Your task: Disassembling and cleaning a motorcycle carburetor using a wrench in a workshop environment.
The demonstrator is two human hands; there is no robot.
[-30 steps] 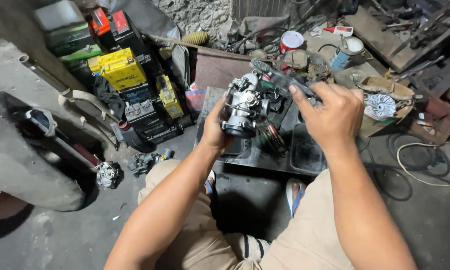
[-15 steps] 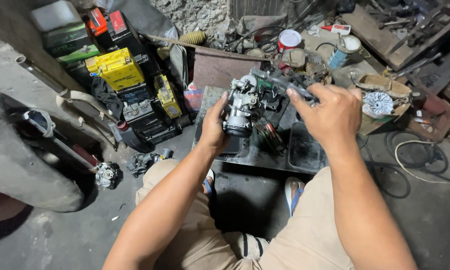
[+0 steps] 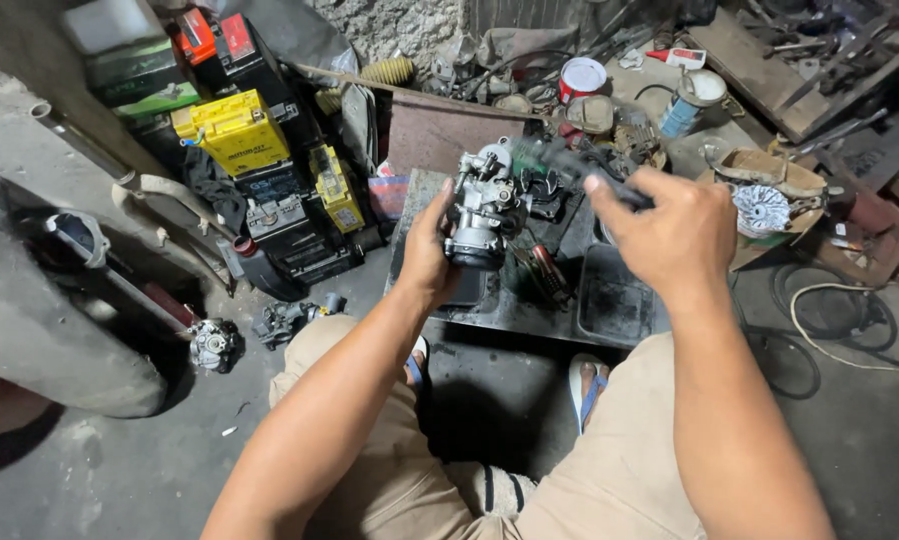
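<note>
While the person is squatting over a dark tray (image 3: 610, 310) on the floor, the left hand (image 3: 432, 255) is gripping a grey carburetor (image 3: 482, 215) from below/behind, fingers wrapped round its lower body, holding it up above the tray w/ its long axis roughly upright. Right hand (image 3: 675, 235) is closing round a dark tool (image 3: 570, 165), prob. a screwdriver w/ green handle, blurred. Tool is lying nearly horizontal, tip end pointing left toward the carb's upper part, just right of it; contact can't be told. Left hand is nearer the carb. Yellow batteries (image 3: 235, 130) are standing well left, a red-white can (image 3: 582, 78) is sitting behind.
</note>
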